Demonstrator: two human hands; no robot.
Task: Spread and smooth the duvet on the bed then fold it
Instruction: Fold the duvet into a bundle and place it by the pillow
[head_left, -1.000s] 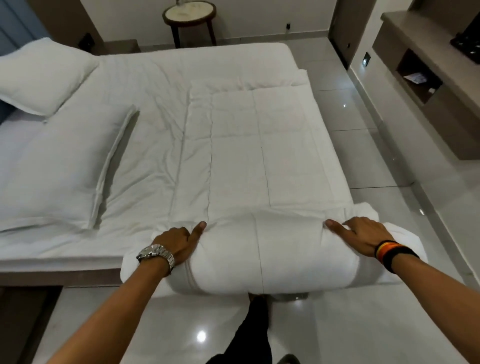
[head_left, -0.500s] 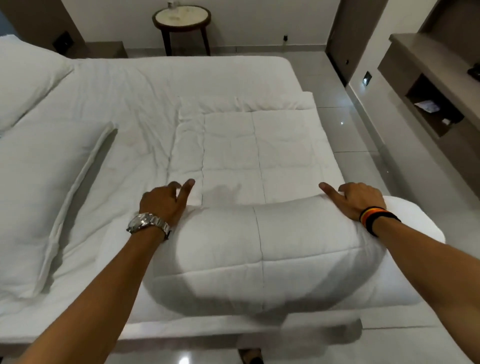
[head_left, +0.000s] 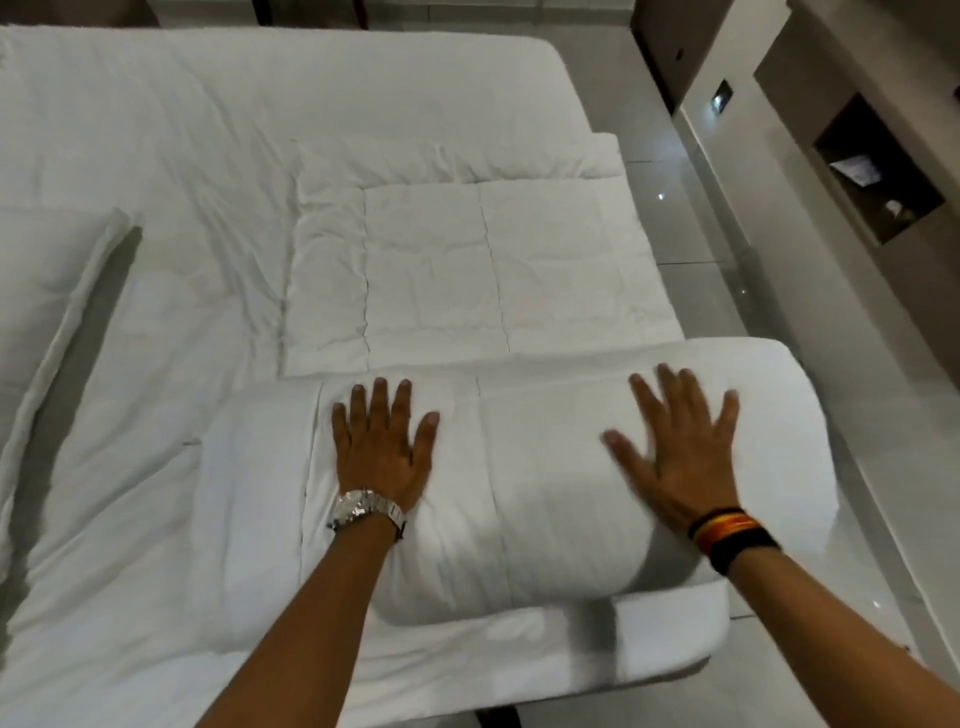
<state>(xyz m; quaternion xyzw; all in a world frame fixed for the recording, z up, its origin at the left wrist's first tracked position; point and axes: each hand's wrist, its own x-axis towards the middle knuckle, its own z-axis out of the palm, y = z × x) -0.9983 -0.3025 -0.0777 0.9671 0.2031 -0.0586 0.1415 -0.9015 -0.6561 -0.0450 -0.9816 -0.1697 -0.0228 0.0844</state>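
Observation:
The white quilted duvet (head_left: 488, 270) lies folded into a long strip along the right side of the bed (head_left: 208, 130). Its near end is turned over into a thick fold (head_left: 545, 499) near the bed's front corner. My left hand (head_left: 382, 447), with a metal watch on the wrist, rests flat on the left part of that fold, fingers spread. My right hand (head_left: 675, 447), with dark and orange wristbands, lies flat on the right part, fingers apart and slightly blurred. Neither hand grips the fabric.
A white pillow (head_left: 36, 312) lies at the left edge of the bed. Glossy tiled floor (head_left: 701, 249) runs along the right side. A wall unit with an open niche (head_left: 872, 171) stands at the far right.
The fold has been carried farther over onto the strip. Both hands went from holding the fold's edge to lying flat on top of it. The camera has come closer and lower.

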